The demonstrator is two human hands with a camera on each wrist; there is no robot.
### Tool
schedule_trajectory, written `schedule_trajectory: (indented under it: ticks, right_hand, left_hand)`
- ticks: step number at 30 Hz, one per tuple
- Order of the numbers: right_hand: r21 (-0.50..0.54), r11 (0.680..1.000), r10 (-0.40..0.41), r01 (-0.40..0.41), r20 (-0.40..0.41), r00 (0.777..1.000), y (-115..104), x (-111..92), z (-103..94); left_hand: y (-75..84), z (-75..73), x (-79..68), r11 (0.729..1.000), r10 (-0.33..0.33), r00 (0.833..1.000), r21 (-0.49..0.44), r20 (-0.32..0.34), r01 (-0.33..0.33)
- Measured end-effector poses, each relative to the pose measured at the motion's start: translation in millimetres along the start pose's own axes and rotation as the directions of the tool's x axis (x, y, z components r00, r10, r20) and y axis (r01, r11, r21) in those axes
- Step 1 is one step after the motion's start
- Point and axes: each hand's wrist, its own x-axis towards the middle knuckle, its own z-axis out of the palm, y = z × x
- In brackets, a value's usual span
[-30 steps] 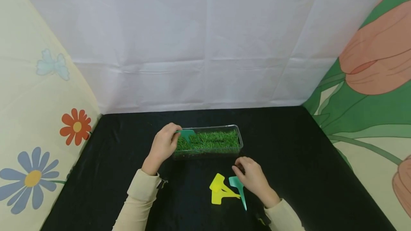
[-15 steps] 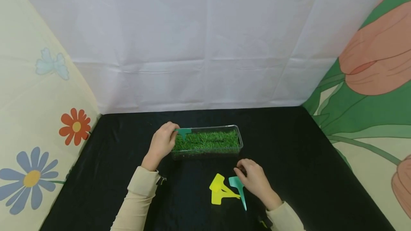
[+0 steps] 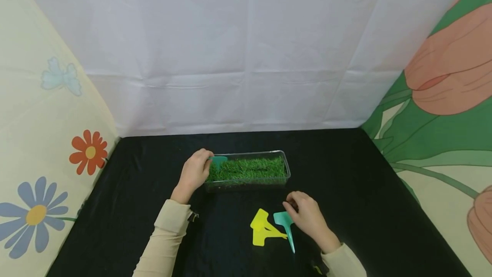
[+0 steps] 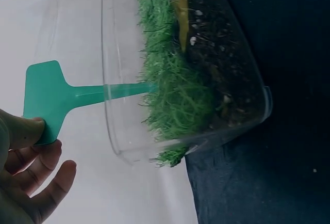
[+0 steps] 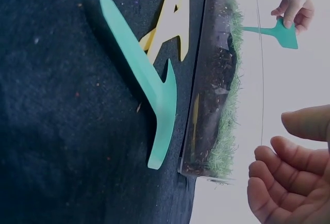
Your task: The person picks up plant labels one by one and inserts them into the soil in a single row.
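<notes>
My left hand (image 3: 192,172) pinches the wide head of a green T-shaped plant label (image 4: 46,92) between thumb and fingers. Its stem points down into artificial-looking grass (image 3: 253,169) at the left end of a clear plastic box (image 3: 285,161). In the left wrist view the stem's tip disappears among the blades. My right hand (image 3: 305,215) hovers in front of the box with its fingers loosely curled and nothing in them. Below it, a second green label (image 3: 285,220) lies on the black cloth, beside overlapping yellow labels (image 3: 259,235).
Dark soil (image 5: 209,69) shows through the box's wall under the grass, with a yellow strip (image 4: 183,17) upright against it. Black cloth (image 3: 346,183) covers the table. A white sheet (image 3: 246,54) hangs behind, and printed flower fabric stands at both sides.
My left hand has shifted a little left with the green label, whose head now sits lower over the grass. My right hand has drifted slightly right. The labels on the cloth stay put.
</notes>
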Motion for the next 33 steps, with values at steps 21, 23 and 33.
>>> schedule_trajectory:
  ticks: [21,23,33]
  right_hand:
    - [0.001,1.000,0.002,-0.002,-0.002,1.000,2,-4,-4.0]
    - [0.001,1.000,0.007,-0.007,0.002,1.000,2,-4,-3.3]
    - [0.002,0.999,0.041,-0.041,0.026,0.999,2,-6,-1.1]
  left_hand:
    - [-5.8,13.9,-5.5,1.000,-0.016,1.000,0.024,0.009,0.016]
    - [-6.0,14.2,-5.7,0.999,-0.022,1.000,0.032,0.008,0.022]
    - [-7.9,17.1,-6.6,0.999,-0.037,0.999,0.035,0.023,0.037]
